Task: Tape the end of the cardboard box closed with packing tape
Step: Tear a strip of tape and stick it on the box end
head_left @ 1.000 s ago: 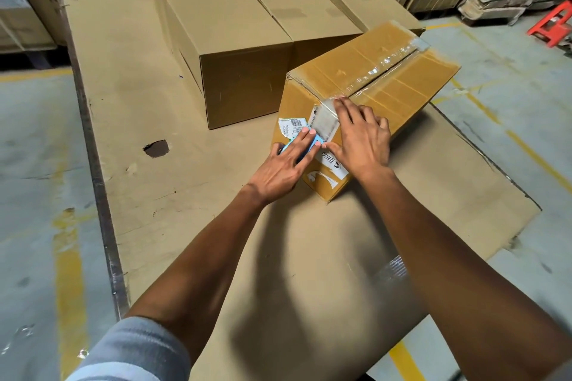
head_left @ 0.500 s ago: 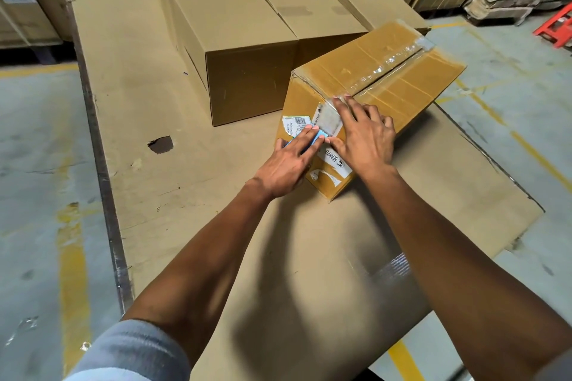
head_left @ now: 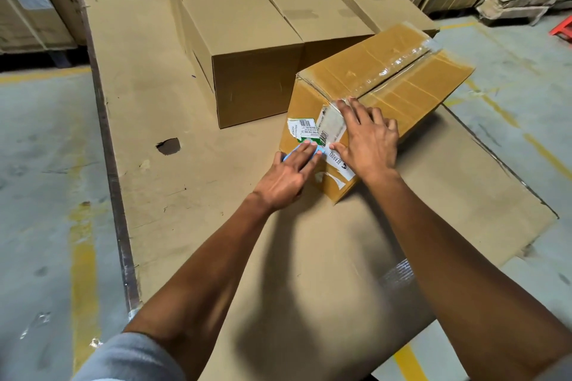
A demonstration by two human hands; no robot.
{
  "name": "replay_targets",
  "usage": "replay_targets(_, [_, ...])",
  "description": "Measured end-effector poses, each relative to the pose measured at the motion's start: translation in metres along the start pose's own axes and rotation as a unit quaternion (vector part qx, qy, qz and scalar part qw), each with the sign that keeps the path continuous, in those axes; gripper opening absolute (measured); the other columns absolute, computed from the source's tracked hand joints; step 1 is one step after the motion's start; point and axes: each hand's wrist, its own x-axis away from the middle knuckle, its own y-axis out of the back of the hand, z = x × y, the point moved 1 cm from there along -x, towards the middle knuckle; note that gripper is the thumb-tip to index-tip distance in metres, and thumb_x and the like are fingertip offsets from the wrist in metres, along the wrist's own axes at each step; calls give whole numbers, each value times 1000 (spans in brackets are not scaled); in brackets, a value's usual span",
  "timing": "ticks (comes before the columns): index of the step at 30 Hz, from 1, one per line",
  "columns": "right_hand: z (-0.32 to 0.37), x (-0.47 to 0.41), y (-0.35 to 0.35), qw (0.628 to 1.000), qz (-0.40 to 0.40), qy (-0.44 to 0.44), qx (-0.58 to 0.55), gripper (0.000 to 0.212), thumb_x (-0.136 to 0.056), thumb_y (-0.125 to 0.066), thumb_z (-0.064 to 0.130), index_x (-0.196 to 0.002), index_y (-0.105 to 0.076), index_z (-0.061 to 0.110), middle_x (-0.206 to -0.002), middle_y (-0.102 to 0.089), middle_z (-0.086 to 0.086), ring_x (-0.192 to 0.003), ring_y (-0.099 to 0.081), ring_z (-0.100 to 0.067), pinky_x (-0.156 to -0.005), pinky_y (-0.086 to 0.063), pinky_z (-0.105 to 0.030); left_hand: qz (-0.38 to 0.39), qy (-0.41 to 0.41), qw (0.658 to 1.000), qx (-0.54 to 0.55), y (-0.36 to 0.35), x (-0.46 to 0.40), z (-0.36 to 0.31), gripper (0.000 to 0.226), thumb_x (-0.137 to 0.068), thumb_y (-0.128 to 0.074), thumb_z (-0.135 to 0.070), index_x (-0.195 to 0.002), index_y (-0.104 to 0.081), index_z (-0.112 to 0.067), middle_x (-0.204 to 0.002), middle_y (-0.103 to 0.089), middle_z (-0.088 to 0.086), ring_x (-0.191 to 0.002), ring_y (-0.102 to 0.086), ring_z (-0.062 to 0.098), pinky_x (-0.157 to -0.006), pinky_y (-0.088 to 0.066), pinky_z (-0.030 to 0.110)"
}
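Tape already runs shiny along the top seam of the cardboard box [head_left: 380, 77], from the far edge to the near corner, and a clear strip [head_left: 332, 122] folds down over the end face that looks toward the person. That end is where both hands are busy. The right hand [head_left: 368, 142] lies flat with fingers spread, pressing the folded strip against the cardboard just below the top edge. The left hand [head_left: 289, 173] lies lower on the same face, its fingers stretched over something small and light blue [head_left: 318, 151]; it looks like a cutter or a tape tool, but I cannot tell which, nor whether the fingers pinch it or only press it flat. Neither hand closes around anything I can plainly see.

By my reckoning the job is near its finish: the seam is covered, the end piece is down, and what is left is rubbing the strip smooth and cutting it free if it is uncut.

The box sits on a wide sheet of cardboard serving as worktop [head_left: 173, 102], close beside a row of plain brown cartons [head_left: 247, 49]. All of them are shut, so nothing of their contents shows. Torn white labels [head_left: 301, 130] cling to the taped end.
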Motion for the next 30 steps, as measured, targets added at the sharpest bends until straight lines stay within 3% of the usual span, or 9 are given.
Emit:
replay_targets(5, [-2, -1, -4, 1000, 7, 9, -18, 113, -81, -73, 72, -167, -14, 28, -171, -31, -3, -144, -45, -31, -104, -46, -51, -62, 3, 998, -25, 25, 6, 2, 86, -90, -66, 2, -168, -30, -4, -177, -23, 19, -165, -21, 33, -97, -43, 49])
replay_targets(8, [-4, 2, -3, 999, 4, 17, -41, 118, -81, -76, 69, -168, -9, 23, -172, -29, -7, -151, -39, -32, -113, -42, -55, -88, 5, 996, 3, 34, 11, -3, 76, -101, -67, -9, -168, -32, -8, -177, -26, 17, -165, -22, 31, -98, -46, 48])
replay_targets(13, [-7, 7, -2, 984, 6, 89, -155, 109, -86, -80, 50, -168, -14, 19, -175, -22, -6, -162, -20, -28, -130, -16, -50, -140, 15, 987, 76, 57, 23, -22, 65, -109, -60, -29, -166, -37, -9, -174, -35, 16, -161, -33, 33, -98, -51, 46])
replay_targets(15, [-11, 7, 7, 951, 40, 90, -294, 96, -91, -79, 29, -167, -20, 24, -173, -28, -5, -161, -24, -26, -131, -20, -46, -151, 17, 985, 80, 66, 25, -29, 65, -109, -61, -29, -166, -38, -9, -173, -35, 16, -161, -34, 34, -97, -51, 46])
replay_targets(18, [-21, 5, 22, 846, 127, 74, -513, 82, -94, -68, 0, -161, -34, 32, -165, -44, 5, -148, -45, -18, -122, -41, -43, -165, 19, 983, 74, 75, 30, -38, 65, -108, -62, -28, -165, -39, -8, -173, -36, 16, -161, -34, 33, -94, -51, 46])
replay_targets(20, [-25, 3, 30, 774, 191, 90, -597, 83, -95, -68, -5, -162, -33, 29, -166, -42, 6, -153, -39, -16, -124, -38, -35, -169, 19, 983, 70, 80, 33, -41, 65, -109, -62, -28, -166, -38, -9, -173, -35, 16, -162, -32, 32, -97, -50, 47])
replay_targets(22, [-26, 2, 35, 725, 250, 109, -633, 90, -93, -73, -4, -165, -27, 25, -169, -38, 4, -158, -30, -14, -115, -38, -17, -172, 21, 983, 69, 84, 36, -46, 65, -110, -60, -28, -167, -36, -9, -175, -33, 15, -163, -29, 32, -101, -49, 47])
replay_targets(24, [-25, 1, 39, 706, 292, 129, -633, 99, -90, -79, 0, -167, -22, 27, -169, -39, 5, -155, -33, -12, -105, -42, -10, -171, 16, 983, 61, 89, 38, -52, 64, -111, -56, -30, -167, -35, -8, -175, -31, 16, -164, -27, 34, -103, -47, 47])
replay_targets(30, [-21, -5, 49, 695, 321, 154, -625, 96, -89, -72, -13, -165, -29, 26, -148, -56, 6, -140, -54, -14, -102, -56, -24, -162, 4, 987, 22, 101, 42, -63, 64, -112, -46, -36, -166, -31, -6, -173, -30, 21, -159, -31, 40, -103, -49, 54])
